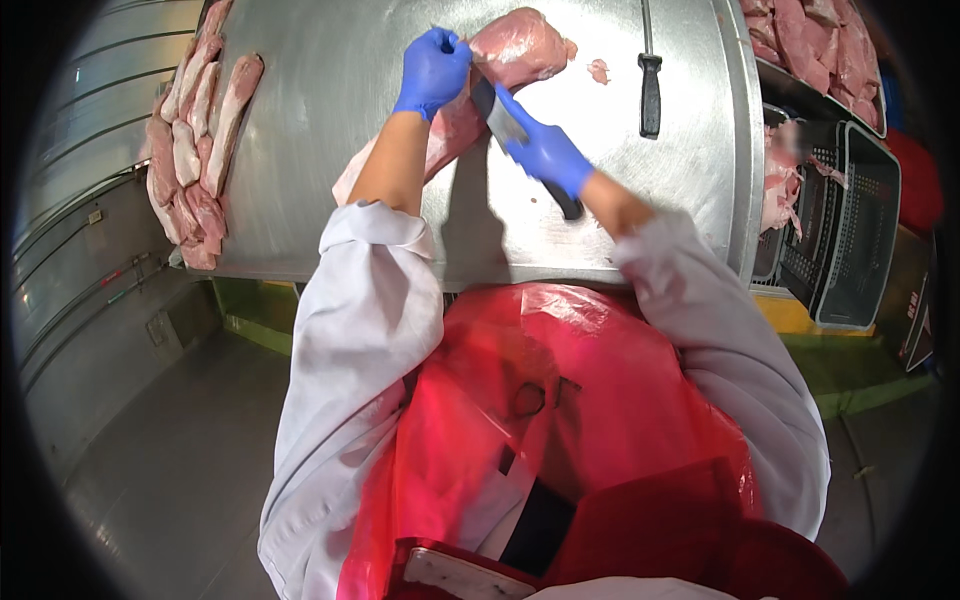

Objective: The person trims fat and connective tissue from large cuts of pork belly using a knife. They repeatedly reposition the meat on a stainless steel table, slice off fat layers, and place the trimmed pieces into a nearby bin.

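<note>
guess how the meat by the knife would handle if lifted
The meat would probably sag, as it looks raw and soft. Its glossy surface suggests a slippery grip, and its thick, bulging far end may feel heavy.

Glossy meat (522, 45), shiny metal table (300, 130)

On the desk (300, 150), the left forearm (393, 165) hides some of the meat cut (450, 137), the right hand (548, 152) part of the knife (503, 122); the picture's top edge crops the black-handled rod (649, 95). Right of the desk, scraps (782, 178) blur.
</note>
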The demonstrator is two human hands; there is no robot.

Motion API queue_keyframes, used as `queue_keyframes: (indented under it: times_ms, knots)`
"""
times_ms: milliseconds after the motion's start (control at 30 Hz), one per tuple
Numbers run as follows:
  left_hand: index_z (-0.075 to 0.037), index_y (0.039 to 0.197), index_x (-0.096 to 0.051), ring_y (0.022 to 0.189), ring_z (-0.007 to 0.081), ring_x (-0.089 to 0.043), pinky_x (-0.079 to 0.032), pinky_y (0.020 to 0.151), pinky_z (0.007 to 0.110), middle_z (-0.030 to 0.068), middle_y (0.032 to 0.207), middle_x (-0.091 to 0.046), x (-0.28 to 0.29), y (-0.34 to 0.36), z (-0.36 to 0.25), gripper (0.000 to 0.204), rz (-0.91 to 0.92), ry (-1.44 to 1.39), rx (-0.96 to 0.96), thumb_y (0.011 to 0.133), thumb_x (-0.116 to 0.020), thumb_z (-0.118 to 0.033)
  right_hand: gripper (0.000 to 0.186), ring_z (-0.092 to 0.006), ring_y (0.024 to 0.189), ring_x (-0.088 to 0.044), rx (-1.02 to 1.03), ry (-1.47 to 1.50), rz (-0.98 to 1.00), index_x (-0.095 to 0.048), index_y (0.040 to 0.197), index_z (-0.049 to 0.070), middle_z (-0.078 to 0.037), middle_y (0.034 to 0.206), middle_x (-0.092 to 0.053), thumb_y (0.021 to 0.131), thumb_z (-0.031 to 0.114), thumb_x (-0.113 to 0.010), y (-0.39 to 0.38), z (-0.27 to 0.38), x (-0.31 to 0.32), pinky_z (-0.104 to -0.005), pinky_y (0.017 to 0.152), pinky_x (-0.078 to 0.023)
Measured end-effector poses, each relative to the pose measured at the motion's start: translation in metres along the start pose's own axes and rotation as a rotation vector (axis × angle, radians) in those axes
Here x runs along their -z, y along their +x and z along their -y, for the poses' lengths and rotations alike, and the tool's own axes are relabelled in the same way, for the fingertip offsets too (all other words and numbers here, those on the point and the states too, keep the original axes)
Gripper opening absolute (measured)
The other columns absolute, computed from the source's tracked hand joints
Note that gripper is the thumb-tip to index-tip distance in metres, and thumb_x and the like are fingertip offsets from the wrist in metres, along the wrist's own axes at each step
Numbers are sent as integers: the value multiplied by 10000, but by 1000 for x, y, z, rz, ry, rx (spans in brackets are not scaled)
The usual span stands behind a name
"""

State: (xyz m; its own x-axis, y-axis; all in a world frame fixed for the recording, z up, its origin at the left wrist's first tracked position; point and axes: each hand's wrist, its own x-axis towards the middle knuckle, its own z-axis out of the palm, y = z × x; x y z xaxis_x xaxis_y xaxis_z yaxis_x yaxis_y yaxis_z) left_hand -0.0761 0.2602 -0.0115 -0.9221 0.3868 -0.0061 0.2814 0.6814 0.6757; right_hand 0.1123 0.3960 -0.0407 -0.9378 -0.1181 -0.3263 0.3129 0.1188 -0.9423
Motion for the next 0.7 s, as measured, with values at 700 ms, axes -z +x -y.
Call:
queue_keyframes:
  times_ms: [700]
  knots:
    - [-68,719,-607,613,132,-475,-402,554,339,11,641,-523,56,-1,-14,239,-20,-466,49,917,-520,-171,735,-285,736,-695,74,-145,153,-193,1601,282,-179,913,-704,946,274,-526,-26,-9,-25,-407,765,-575]
